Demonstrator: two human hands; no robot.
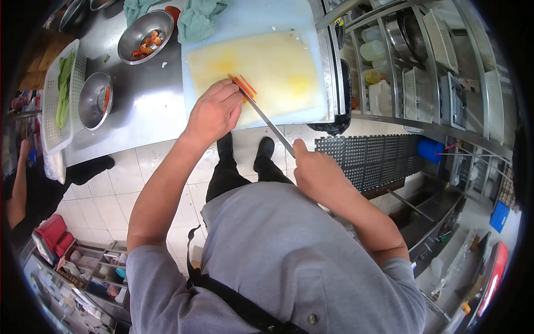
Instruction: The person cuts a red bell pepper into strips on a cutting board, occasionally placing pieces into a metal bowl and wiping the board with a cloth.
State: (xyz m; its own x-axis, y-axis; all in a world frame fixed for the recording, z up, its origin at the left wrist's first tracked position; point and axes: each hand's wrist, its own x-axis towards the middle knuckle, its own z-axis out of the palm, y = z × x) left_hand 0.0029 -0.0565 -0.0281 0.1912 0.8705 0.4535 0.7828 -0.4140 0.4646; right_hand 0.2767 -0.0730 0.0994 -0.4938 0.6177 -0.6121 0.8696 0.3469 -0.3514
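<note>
A yellowish cutting board lies on a pale blue sheet at the counter's front. Thin orange strips, which look like carrot, lie on it near its front left part. My left hand is closed, its bent fingers pressed together over the near end of the carrot strips. In my right hand is the handle of a long knife, gripped beyond the board's front edge. The blade slants up and left, its tip end at the strips beside my left fingertips. My fingers hide part of the carrot.
Left on the steel counter are a metal bowl with orange-red pieces, a smaller bowl and a white basket with green stalks. Green cloths lie behind the board. Steel shelving stands right. Another person's arm shows far left.
</note>
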